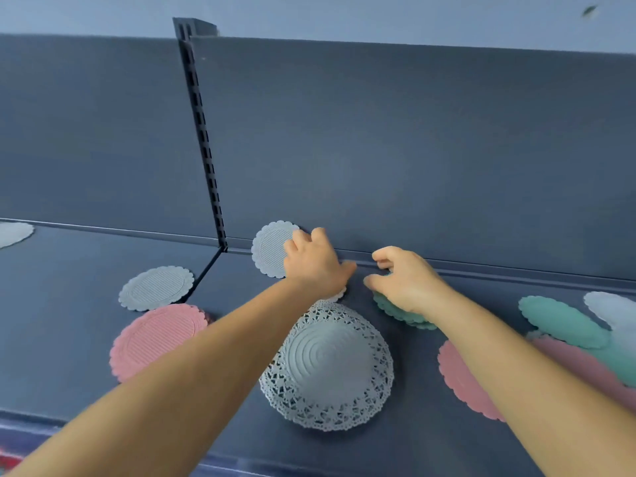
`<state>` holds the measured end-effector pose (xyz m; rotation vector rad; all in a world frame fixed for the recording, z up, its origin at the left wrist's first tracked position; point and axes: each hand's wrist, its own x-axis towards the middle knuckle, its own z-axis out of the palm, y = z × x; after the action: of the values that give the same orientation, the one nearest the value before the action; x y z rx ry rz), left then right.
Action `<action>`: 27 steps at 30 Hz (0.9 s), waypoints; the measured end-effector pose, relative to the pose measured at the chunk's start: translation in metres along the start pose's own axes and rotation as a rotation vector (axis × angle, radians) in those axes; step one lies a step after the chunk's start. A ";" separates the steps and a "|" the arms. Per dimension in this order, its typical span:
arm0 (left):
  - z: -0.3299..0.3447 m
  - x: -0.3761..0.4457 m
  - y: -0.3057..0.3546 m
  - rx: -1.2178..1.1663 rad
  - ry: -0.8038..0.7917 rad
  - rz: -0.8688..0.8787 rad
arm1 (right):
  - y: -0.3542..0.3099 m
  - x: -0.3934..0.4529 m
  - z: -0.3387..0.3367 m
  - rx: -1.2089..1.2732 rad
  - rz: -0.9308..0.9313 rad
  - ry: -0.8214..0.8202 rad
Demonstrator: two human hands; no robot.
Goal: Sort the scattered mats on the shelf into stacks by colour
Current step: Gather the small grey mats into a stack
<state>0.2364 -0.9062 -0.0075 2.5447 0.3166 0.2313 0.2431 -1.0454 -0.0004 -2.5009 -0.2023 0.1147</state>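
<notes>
My left hand (315,261) lies flat, fingers together, on the grey mat (272,247) leaning against the back wall at twelve o'clock, while my right hand (401,278) rests on the green stack (395,309) at one o'clock with fingers curled and loosely spread, pinching nothing I can see. I should drag the grey mat forward off the wall, hook its scalloped edge, then carry it to the grey lace mat (327,366) at six o'clock.

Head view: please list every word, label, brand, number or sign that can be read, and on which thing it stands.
None: no readable text shows in this view.
The mats, such as the grey lace mat and the pink mat, bear only raised patterns.
The shelf and its back panel are plain.
The slotted upright post carries no marks.
</notes>
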 end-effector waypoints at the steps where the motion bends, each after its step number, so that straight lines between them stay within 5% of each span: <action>1: -0.006 0.002 -0.010 0.010 0.029 -0.028 | -0.006 0.002 0.006 0.010 -0.009 -0.024; 7: -0.032 0.017 -0.058 -0.074 0.071 -0.242 | -0.035 0.012 0.037 -0.078 0.012 -0.126; 15: -0.036 0.036 -0.078 -0.172 -0.034 -0.275 | -0.055 0.025 0.060 -0.236 0.101 -0.050; 21: -0.053 0.047 -0.101 -0.369 -0.071 -0.155 | -0.072 0.030 0.058 -0.101 0.198 0.021; 27: -0.091 0.047 -0.150 -0.483 -0.024 -0.188 | -0.100 0.032 0.070 0.221 0.092 0.096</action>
<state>0.2339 -0.7243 -0.0103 2.0269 0.4304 0.1788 0.2535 -0.9197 0.0012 -2.2892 -0.0328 0.0512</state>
